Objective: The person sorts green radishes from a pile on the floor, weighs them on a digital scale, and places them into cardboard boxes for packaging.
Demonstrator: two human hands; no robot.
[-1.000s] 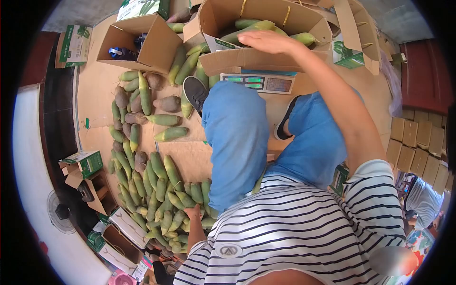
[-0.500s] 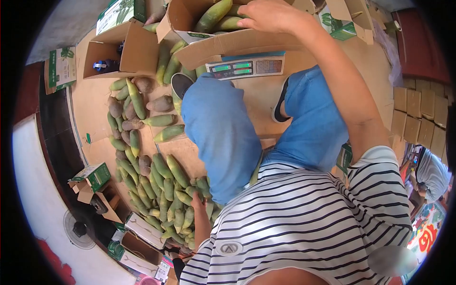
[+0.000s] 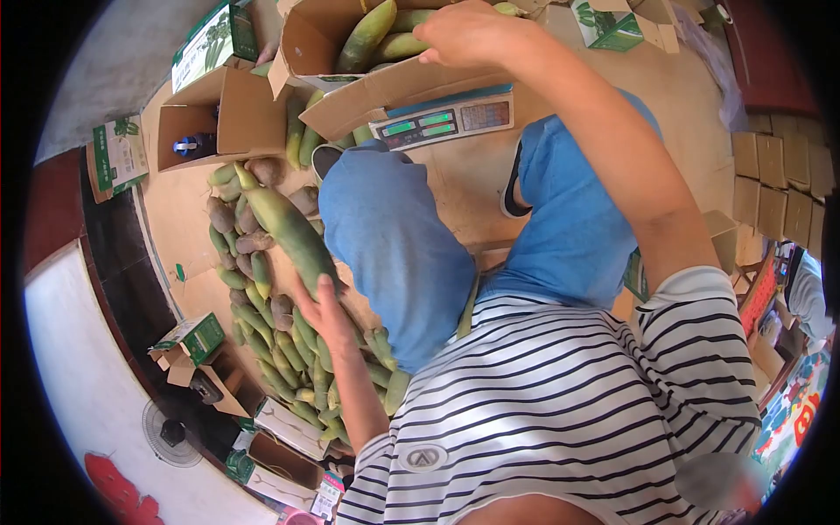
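Observation:
My left hand (image 3: 322, 308) is wrapped round the lower end of a large green radish (image 3: 289, 223), raised above the floor pile beside my knee. Beneath it lie many green radishes (image 3: 289, 354) and some brownish roots (image 3: 254, 242). At the top, my right hand (image 3: 459, 37) reaches over an open cardboard box (image 3: 308, 39) holding several green radishes (image 3: 367, 35). Its fingertips are near the radishes, and whether they grip one is unclear. The box rests on a scale (image 3: 446, 121) with lit green displays.
Another open box (image 3: 241, 114) with a blue-capped item stands left of the scale. A fan (image 3: 171, 433) and more boxes (image 3: 284, 459) are at the lower left. Stacked cartons (image 3: 770, 184) and another person (image 3: 807, 293) are at the right.
My left hand has come up from the pile with a large radish. My right hand still reaches over the box. The whole view has shifted slightly.

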